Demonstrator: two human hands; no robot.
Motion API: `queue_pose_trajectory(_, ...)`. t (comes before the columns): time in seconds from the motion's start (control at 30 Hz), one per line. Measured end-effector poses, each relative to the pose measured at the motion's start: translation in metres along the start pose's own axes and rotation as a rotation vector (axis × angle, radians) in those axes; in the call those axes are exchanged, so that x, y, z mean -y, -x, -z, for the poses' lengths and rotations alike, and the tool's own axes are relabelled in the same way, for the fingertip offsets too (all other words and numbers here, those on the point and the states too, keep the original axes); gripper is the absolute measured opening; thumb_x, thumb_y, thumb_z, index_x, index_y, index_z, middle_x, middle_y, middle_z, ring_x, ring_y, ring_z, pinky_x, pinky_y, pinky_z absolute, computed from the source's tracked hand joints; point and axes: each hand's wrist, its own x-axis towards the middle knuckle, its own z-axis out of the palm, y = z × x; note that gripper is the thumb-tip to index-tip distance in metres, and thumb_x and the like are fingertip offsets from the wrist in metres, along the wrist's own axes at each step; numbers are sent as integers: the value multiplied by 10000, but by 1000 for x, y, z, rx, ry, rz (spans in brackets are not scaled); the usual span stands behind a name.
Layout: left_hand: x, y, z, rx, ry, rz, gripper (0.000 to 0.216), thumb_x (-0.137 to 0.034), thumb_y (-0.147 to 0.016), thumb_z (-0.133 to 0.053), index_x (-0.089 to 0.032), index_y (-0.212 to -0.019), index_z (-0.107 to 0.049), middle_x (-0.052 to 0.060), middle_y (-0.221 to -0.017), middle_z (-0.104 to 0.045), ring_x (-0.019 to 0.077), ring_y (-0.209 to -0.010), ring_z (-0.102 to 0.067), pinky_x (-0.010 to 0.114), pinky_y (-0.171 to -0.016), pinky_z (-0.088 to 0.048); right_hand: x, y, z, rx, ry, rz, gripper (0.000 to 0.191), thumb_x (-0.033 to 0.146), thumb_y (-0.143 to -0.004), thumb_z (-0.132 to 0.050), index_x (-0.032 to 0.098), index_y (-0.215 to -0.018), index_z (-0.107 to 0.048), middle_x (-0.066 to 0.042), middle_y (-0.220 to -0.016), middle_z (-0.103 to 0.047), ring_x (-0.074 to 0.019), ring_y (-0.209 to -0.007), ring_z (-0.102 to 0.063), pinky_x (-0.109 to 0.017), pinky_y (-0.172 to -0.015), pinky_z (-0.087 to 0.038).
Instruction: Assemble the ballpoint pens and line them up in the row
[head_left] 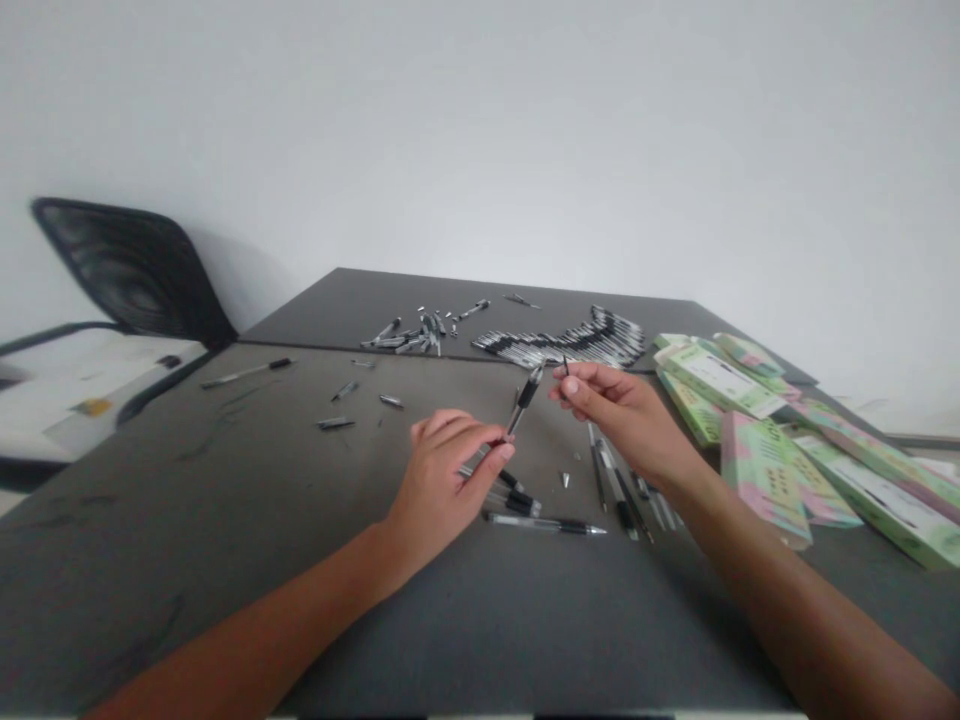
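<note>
My left hand (446, 470) is closed on a clear pen with a black grip (523, 398), holding it tilted up and to the right above the dark table (225, 480). My right hand (611, 405) pinches a small dark pen part (565, 366) between thumb and fingers, close to the pen's upper end. Under and between my hands lie several loose pens (544, 523) and a tiny metal tip (565, 480).
A long row of pens (570, 345) and a heap of pen parts (420, 335) lie at the table's far side. Green and pink boxes (765, 440) are stacked at the right. A black chair (135, 270) stands at the left. A single pen (247, 373) lies far left.
</note>
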Motion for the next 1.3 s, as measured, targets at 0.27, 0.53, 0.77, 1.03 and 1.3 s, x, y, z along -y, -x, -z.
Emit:
queue_pose_trajectory(0.27,1,0,1,15,19,101,191,-240,-999,-631,-255,-1152,-745,13,-973,-834,239,-970,-733,446,-985,-441,-11,12,25,11,-35,-31,468,516,-878,-846,255,-1263,-795,-31,-990,-827,-109,-722,-609,-261,-701,-487)
queue_pose_trajectory(0.53,8,0,3,20,469,395,192,-187,-937,-432,-240,-875,-606,-27,-633,-608,195,-604,-549,347,-629,-440,-1,18,24,130,0,20,400,521,-954,-766,259,-1257,-779,-48,-1071,-825,-131,-781,-663,-261,-677,-513)
queue_pose_trajectory(0.77,-3,-1,5,-13,550,387,342,-346,-1034,-489,-254,-705,-476,-20,-613,-543,186,-598,-518,353,-642,-448,7,30,1,236,-93,18,346,504,-950,-775,248,-1176,-716,-55,-1140,-830,-141,-822,-725,-295,-773,-589)
queue_pose_trajectory(1.03,-14,0,1,68,644,386,502,-511,-944,-761,-261,-819,-343,18,-949,-775,205,-940,-720,347,-861,-533,-2,40,-24,323,-15,116,224,445,-964,-769,276,-1109,-787,-50,-1342,-746,-236,-1209,-698,-393,-986,-581)
queue_pose_trajectory(1.3,-18,-3,4,159,774,465,562,-494,-876,-839,-246,-770,-346,15,-885,-812,165,-781,-732,271,-699,-514,-9,37,-24,273,92,174,208,442,-930,-805,315,-1087,-854,-53,-1270,-738,-204,-1072,-695,-336,-860,-590)
